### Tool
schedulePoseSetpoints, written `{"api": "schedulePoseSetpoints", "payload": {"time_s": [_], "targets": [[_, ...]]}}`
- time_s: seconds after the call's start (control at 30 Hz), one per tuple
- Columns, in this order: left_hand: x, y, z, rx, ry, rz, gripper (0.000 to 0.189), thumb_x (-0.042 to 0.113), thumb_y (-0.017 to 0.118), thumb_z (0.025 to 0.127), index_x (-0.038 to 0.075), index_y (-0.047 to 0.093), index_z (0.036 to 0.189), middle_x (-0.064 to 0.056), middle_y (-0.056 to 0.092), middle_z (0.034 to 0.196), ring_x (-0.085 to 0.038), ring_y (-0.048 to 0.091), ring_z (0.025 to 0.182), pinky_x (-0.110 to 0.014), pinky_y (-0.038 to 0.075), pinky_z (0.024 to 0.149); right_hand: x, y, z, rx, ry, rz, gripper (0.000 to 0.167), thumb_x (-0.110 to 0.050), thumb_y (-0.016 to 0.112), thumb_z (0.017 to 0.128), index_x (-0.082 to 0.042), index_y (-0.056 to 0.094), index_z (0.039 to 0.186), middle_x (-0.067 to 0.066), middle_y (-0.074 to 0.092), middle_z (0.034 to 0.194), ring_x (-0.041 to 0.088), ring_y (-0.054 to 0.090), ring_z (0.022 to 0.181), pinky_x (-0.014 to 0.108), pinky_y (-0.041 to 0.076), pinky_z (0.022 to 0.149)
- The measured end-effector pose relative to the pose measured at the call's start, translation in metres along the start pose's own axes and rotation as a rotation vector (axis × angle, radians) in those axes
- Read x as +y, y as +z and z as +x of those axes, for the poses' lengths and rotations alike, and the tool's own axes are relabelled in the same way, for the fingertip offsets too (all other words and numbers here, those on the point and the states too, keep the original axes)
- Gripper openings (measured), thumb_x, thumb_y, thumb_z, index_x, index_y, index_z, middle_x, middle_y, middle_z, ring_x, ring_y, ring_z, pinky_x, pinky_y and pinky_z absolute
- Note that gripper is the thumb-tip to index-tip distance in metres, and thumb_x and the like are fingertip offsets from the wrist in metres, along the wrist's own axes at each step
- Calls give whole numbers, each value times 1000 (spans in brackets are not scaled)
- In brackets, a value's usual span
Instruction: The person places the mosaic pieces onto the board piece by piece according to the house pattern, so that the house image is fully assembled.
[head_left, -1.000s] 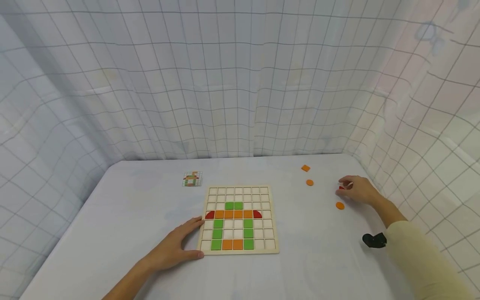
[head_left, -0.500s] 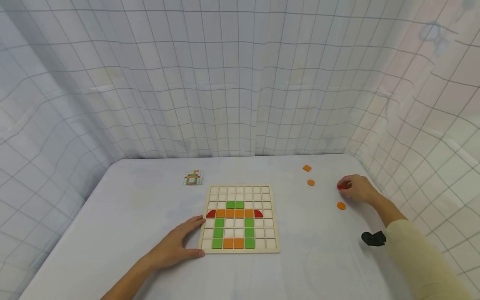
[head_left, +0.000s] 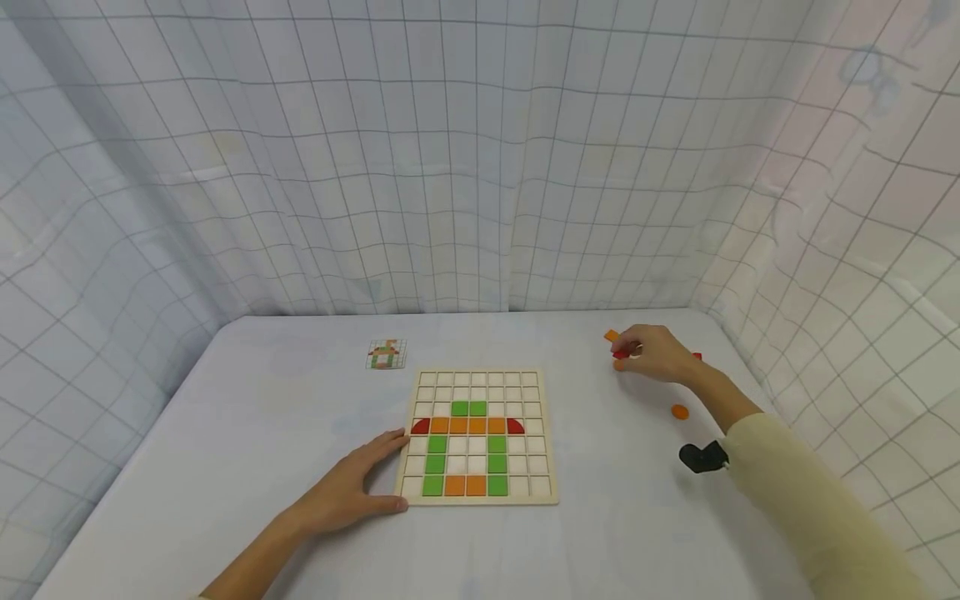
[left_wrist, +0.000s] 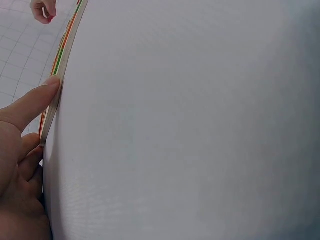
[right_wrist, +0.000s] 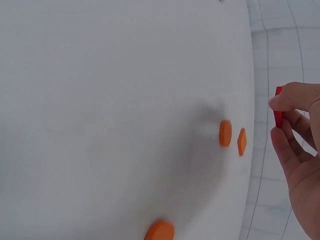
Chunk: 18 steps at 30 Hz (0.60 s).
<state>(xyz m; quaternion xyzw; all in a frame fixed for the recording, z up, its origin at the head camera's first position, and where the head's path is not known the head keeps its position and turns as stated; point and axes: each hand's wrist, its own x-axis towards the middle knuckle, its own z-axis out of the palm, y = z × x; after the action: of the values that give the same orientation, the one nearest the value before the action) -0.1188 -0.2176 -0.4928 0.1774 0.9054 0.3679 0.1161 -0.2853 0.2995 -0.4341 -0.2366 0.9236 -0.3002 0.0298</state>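
Observation:
My right hand [head_left: 651, 352] pinches a thin red tile [right_wrist: 278, 107] between thumb and fingers, held above the table at the right. In the head view it overlaps an orange round tile [head_left: 618, 365] and an orange square tile [head_left: 612, 335]. My left hand [head_left: 345, 492] rests at the left edge of a pale wooden grid board [head_left: 551, 467], thumb and fingertips touching its rim. Green square tiles [head_left: 497, 464], orange square tiles [head_left: 476, 485] and two red quarter-round tiles [head_left: 515, 427] lie in the board's cells.
A small printed pattern card [head_left: 387, 354] lies behind the board, to the left. Another orange round tile [head_left: 680, 412] lies nearer the right sleeve, and a red piece [head_left: 697, 356] shows past the right wrist. A gridded white curtain [head_left: 465, 167] encloses the table's back and sides.
My right hand has taken hold of a red tile at the far right, lifted it and carried it leftward to the orange tiles. My left hand has stayed at the board's edge.

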Motion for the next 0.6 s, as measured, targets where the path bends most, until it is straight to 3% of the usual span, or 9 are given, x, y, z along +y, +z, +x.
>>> {"api": "schedulePoseSetpoints", "payload": {"time_s": [0.3, 0.6], "targets": [[3, 0, -1, -7, -17, -8, 93, 53, 84, 83, 16, 44, 158, -10, 34, 166, -43, 26, 151, -69, 23, 116, -46, 27, 37, -28, -173, -6, 18, 6, 71, 86, 0, 75, 103, 3, 70, 101, 23, 66, 95, 43, 58, 91], [3, 0, -2, 1, -5, -4, 94, 54, 84, 82, 15, 45, 158, -11, 34, 165, -44, 26, 150, -69, 23, 116, -76, 49, 61, -92, -211, 17, 18, 6, 71, 87, 2, 75, 104, 2, 69, 102, 22, 65, 96, 39, 57, 92]]}}
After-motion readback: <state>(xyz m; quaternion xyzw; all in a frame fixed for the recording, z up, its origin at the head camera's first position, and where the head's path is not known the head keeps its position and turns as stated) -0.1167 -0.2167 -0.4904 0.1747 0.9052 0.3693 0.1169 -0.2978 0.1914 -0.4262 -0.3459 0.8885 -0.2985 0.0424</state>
